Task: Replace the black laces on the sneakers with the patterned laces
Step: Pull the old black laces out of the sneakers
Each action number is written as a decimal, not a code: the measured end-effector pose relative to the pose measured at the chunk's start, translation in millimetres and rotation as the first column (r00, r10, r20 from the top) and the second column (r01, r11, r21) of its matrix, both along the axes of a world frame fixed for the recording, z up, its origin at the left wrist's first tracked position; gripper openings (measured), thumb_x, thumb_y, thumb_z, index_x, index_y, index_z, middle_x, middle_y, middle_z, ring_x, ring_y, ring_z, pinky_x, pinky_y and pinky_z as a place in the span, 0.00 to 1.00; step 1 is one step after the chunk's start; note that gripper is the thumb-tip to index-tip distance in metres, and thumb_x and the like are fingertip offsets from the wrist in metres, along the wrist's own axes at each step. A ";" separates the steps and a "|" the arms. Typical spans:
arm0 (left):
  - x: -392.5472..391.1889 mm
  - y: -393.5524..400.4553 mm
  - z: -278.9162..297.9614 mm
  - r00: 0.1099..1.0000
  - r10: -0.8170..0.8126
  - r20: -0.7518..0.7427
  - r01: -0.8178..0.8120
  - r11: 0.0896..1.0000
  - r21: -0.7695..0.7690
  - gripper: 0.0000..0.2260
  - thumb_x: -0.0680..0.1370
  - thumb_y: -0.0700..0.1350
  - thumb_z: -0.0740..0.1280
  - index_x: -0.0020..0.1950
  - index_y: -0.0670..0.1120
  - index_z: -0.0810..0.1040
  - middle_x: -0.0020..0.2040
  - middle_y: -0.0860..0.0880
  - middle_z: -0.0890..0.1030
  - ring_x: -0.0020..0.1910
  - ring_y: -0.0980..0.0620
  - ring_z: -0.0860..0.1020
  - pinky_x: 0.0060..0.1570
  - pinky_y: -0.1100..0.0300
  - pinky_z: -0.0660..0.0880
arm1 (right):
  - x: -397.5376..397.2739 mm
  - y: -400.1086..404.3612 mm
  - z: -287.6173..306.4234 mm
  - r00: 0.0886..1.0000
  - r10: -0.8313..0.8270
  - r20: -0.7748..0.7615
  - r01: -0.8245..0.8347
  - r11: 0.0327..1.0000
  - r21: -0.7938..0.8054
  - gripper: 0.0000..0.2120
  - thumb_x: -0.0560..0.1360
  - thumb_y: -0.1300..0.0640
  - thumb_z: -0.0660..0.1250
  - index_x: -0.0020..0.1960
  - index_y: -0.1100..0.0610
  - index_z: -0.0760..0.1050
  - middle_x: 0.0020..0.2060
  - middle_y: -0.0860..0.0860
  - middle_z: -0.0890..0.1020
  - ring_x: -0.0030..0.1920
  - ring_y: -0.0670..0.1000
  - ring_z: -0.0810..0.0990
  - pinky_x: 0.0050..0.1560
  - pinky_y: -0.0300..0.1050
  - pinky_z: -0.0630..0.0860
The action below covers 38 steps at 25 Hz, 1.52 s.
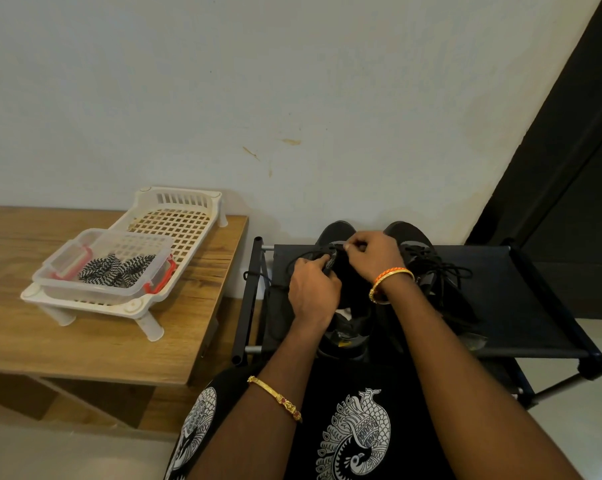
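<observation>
With the left hand (pixel 313 289) steadying the left sneaker (pixel 341 271) on the shoe rack (pixel 521 306) and the right hand (pixel 372 258) seemingly pinching its black lace (pixel 303 256), a hurried tug could snag an eyelet, while the patterned laces (pixel 116 271) wait in the clear box (pixel 95 268) on the table (pixel 85 341).

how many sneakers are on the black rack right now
2. The left sneaker sits under both hands, the left hand and right hand working its black lace. The right sneaker lies beside it, still laced. Lower shelves are hidden.
</observation>
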<state>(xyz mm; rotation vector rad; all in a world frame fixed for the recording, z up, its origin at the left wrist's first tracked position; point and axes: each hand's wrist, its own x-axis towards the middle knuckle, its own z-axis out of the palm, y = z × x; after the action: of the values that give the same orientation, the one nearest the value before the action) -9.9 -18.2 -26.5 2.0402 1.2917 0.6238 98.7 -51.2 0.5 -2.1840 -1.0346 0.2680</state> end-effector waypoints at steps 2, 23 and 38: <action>0.7 2.0 -3.8 1.000 -0.005 0.005 0.005 1.000 0.006 0.15 0.79 0.43 0.62 0.66 0.49 0.77 0.56 0.44 0.75 0.49 0.47 0.76 0.41 0.61 0.70 | -7.8 6.6 -4.9 0.981 0.077 0.175 -0.041 0.978 -0.203 0.09 0.75 0.57 0.64 0.50 0.53 0.82 0.51 0.54 0.81 0.56 0.58 0.76 0.59 0.54 0.69; -0.1 0.6 -2.7 1.000 -0.002 0.015 0.002 1.000 -0.018 0.16 0.79 0.44 0.62 0.67 0.51 0.75 0.58 0.46 0.75 0.50 0.48 0.77 0.43 0.58 0.73 | -0.4 -5.0 5.4 0.995 -0.010 -0.100 0.017 0.997 0.074 0.06 0.75 0.59 0.65 0.44 0.60 0.80 0.38 0.53 0.81 0.39 0.49 0.79 0.45 0.42 0.74; -0.4 -1.4 0.4 1.000 0.007 0.023 -0.006 1.000 -0.026 0.16 0.79 0.43 0.62 0.67 0.51 0.75 0.58 0.46 0.74 0.52 0.48 0.76 0.46 0.58 0.72 | 9.4 -8.1 13.3 0.908 -0.122 -0.402 0.292 0.872 0.393 0.10 0.76 0.63 0.63 0.37 0.55 0.73 0.44 0.56 0.77 0.38 0.48 0.74 0.41 0.39 0.70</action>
<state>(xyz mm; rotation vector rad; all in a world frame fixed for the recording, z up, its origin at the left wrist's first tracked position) -10.3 -19.5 -26.1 2.0032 1.2871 0.6290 108.1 -59.3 13.8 -1.7209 -0.5689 0.2892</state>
